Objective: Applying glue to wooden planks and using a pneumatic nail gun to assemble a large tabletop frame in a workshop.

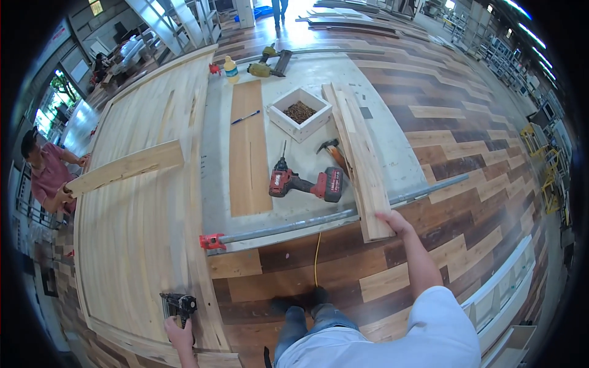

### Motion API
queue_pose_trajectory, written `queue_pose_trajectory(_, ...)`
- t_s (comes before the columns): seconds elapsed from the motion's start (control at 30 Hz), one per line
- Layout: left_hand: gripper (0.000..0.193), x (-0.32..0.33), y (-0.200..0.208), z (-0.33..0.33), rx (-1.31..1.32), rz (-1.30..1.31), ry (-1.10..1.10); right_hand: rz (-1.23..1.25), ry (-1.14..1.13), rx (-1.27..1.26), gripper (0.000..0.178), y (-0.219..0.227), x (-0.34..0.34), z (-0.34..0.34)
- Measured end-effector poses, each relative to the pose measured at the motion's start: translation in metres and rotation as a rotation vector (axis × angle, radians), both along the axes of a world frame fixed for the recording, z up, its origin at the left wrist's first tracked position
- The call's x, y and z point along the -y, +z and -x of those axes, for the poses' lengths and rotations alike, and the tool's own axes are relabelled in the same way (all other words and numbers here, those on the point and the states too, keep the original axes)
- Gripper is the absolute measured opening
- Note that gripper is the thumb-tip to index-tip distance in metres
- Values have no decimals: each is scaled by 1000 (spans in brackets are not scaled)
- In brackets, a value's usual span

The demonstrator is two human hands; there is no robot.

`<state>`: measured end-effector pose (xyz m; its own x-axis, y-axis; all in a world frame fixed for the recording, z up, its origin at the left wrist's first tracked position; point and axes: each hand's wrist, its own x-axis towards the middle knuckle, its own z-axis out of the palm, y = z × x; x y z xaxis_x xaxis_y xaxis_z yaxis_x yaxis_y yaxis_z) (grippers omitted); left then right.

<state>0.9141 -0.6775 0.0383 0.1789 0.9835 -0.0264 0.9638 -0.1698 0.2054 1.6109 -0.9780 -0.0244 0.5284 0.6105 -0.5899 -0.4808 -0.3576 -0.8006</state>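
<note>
My left hand is wrapped round the handle of a black nail gun, which sits on the near right border of a large light-wood panel. My right hand grips the near end of a stack of long pale boards. That stack slants across the right part of a whitish work surface. Beside the boards lies a claw hammer, its handle partly hidden by them. A red and black cordless drill rests to the hammer's left.
A white box of small brown fasteners stands beyond the drill. Left of it are a brown plank with a pen, a glue bottle and a second nail gun. A pipe clamp crosses the near edge. Far left, a co-worker holds a board.
</note>
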Motion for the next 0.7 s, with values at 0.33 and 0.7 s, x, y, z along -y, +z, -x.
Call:
queue_pose_trajectory(0.33,44,63,-14,-312,1022,1036,-199,-76,-105,122,42,46,6,147)
queue_pose_trajectory(0.7,50,166,-77,-464,1230,1343,-215,68,23,213,44,40,58,256)
